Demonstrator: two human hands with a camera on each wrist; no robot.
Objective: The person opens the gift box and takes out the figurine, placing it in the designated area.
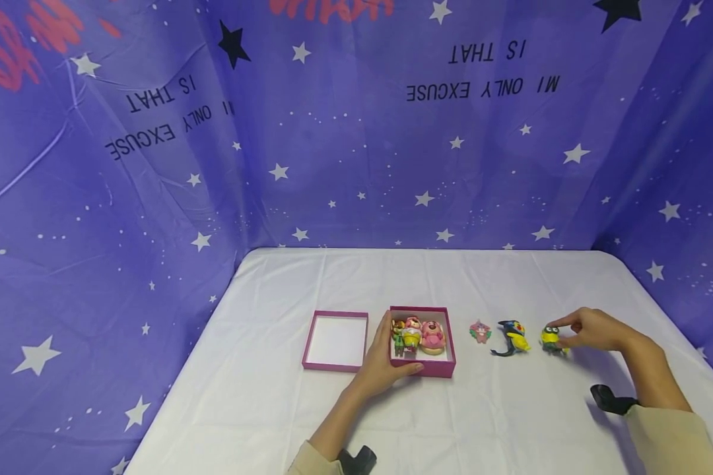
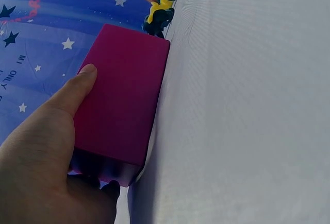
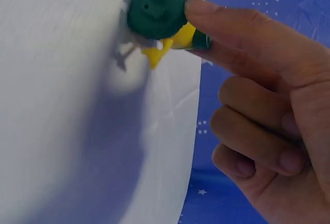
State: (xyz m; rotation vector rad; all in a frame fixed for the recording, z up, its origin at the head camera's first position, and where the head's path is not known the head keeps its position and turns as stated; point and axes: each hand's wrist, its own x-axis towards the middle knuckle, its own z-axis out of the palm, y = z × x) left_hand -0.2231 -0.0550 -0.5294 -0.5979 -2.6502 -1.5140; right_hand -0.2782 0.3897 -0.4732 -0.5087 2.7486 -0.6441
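Note:
My left hand (image 1: 380, 363) grips the near left corner of a magenta box (image 1: 442, 371), its thumb along the front wall and its fingers at the left side. Inside the box lie several toy figures, among them a pink bear figure (image 1: 432, 336) and a small green-clad figure (image 1: 399, 338). On the right, my right hand (image 1: 597, 330) pinches a yellow and green minion figure (image 1: 550, 339) between thumb and index finger. The right wrist view shows the figure's round green base (image 3: 157, 10) facing the camera, while the other fingers curl into the palm.
A shallow magenta-rimmed lid (image 1: 335, 340) with a white inside lies left of the box. Between box and right hand are a small pink figure (image 1: 480, 332) and a dark blue and yellow long-tailed figure (image 1: 513, 338). White cloth (image 1: 261, 409) covers the table; purple starry curtains surround it.

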